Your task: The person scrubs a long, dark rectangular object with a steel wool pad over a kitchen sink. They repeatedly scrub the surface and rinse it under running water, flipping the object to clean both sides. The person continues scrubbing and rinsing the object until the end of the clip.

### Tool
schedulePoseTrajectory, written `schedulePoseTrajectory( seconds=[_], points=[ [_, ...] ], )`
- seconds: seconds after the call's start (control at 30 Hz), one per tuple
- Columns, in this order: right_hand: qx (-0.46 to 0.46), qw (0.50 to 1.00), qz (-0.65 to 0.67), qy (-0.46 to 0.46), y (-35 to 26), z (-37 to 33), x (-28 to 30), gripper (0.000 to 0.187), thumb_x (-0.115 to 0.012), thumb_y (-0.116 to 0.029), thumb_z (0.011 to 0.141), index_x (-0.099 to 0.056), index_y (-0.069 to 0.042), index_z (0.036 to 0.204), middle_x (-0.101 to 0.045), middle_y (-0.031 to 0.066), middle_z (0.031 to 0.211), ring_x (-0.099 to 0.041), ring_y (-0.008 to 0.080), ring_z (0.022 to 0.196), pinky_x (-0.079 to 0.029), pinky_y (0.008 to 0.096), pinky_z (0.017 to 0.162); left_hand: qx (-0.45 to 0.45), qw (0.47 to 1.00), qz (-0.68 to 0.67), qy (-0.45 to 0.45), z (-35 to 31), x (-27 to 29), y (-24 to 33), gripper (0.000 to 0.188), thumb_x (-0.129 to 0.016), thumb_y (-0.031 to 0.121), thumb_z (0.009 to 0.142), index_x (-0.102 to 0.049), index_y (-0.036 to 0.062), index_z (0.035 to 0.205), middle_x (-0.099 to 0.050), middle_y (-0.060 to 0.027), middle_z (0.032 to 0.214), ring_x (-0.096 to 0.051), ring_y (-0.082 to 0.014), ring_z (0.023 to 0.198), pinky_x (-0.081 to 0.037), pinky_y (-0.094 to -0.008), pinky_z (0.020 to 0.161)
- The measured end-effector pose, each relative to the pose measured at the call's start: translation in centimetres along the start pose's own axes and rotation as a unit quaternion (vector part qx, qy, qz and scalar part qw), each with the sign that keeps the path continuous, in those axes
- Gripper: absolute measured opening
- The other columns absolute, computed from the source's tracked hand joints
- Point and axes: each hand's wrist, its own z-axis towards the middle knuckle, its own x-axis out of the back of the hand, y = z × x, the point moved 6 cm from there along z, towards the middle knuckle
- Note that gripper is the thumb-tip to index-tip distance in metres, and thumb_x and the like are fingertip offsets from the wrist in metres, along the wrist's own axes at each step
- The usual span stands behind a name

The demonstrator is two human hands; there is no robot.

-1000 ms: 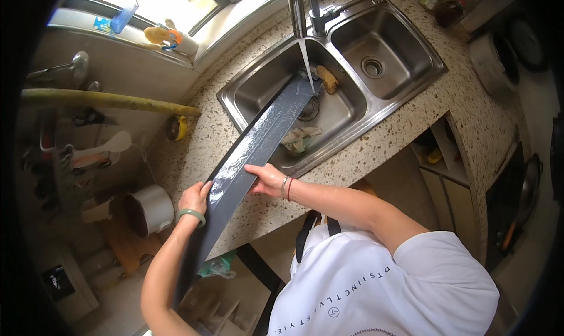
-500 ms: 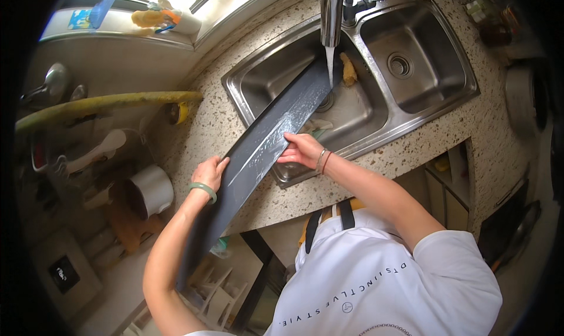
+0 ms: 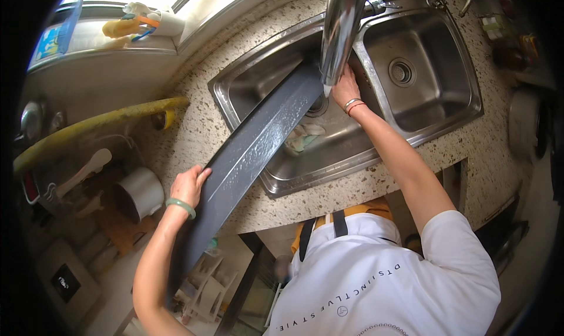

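A long dark grey panel (image 3: 247, 154), wet and spotted with foam or water drops, slants from the sink's left basin down past the counter's front edge. My left hand (image 3: 187, 186) is closed on its left edge, thumb on the upper face. My right hand (image 3: 346, 89) is away from the panel, down in the left basin beside the tap (image 3: 343, 33). Its fingers are partly hidden behind the tap, and the tan piece seen there earlier is covered. A little water shows at the tap's tip. A pale wet cloth (image 3: 305, 137) lies on the basin floor.
The steel double sink (image 3: 376, 71) is set in a speckled counter (image 3: 182, 136). To the left are a yellow curved pipe (image 3: 100, 121) and a white pot (image 3: 141, 192). Orange-and-yellow items (image 3: 132, 24) stand on the window sill. Below the counter is a white rack (image 3: 208, 292).
My right hand has let go of the panel's right edge and moved up and right into the basin, over the tan piece. My left hand still grips the panel, slightly further left in view.
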Motion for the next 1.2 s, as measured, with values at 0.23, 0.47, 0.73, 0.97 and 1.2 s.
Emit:
schedulePoseTrajectory(
  seconds=[0.23,0.47,0.73,0.97,1.2],
  points=[
    [-0.003,1.000,0.012,-0.026,5.7,2.0,-6.8,0.043,-0.050,-0.003,0.091,-0.052,-0.008,0.134,-0.051,0.0202,0.137,-0.047,0.0381,0.128,-0.045,0.0423,0.099,0.044,0.999,-0.009,0.011,-3.0,0.0,-1.5,0.038,-0.058,0.040,0.098,-0.056,0.0035,0.088,-0.060,-0.0260,0.079,-0.055,-0.0489,0.079,-0.044,-0.0512,0.068],
    [-0.155,0.954,0.254,-0.023,12.3,1.7,-14.0,0.059,-0.060,0.002,0.079,-0.052,-0.009,0.136,-0.063,0.0232,0.121,-0.059,0.0422,0.115,-0.048,0.0443,0.100,0.031,0.999,-0.035,-0.006,-1.9,-1.4,-1.4,0.037,-0.058,0.039,0.098,-0.056,0.0029,0.089,-0.058,-0.0273,0.079,-0.052,-0.0489,0.077,-0.043,-0.0499,0.067],
    [0.056,0.995,0.076,0.032,0.3,2.5,-4.4,0.063,-0.071,-0.006,0.080,-0.050,-0.011,0.140,-0.058,0.0221,0.127,-0.054,0.0410,0.122,-0.045,0.0423,0.103,0.054,0.997,-0.045,0.007,-5.1,-0.7,-4.9,0.036,-0.061,0.036,0.097,-0.058,0.0021,0.088,-0.058,-0.0258,0.075,-0.052,-0.0484,0.074,-0.043,-0.0490,0.063],
    [-0.062,0.994,0.073,-0.055,6.2,6.4,-9.3,0.014,-0.063,-0.013,0.087,-0.066,-0.007,0.099,-0.062,0.0216,0.110,-0.062,0.0425,0.100,-0.051,0.0482,0.084,0.056,0.998,-0.032,-0.019,-5.2,-1.0,-4.0,0.037,-0.059,0.039,0.098,-0.059,0.0040,0.088,-0.060,-0.0250,0.075,-0.056,-0.0473,0.076,-0.044,-0.0502,0.065],
    [0.128,0.991,0.012,-0.033,0.9,4.6,-4.0,0.037,-0.069,-0.022,0.087,-0.060,-0.013,0.122,-0.057,0.0174,0.122,-0.058,0.0366,0.113,-0.050,0.0455,0.092,0.032,0.999,-0.010,0.001,-6.0,-1.2,-4.6,0.038,-0.062,0.036,0.097,-0.055,0.0011,0.083,-0.053,-0.0258,0.072,-0.050,-0.0463,0.070,-0.041,-0.0477,0.061]
  ],
)
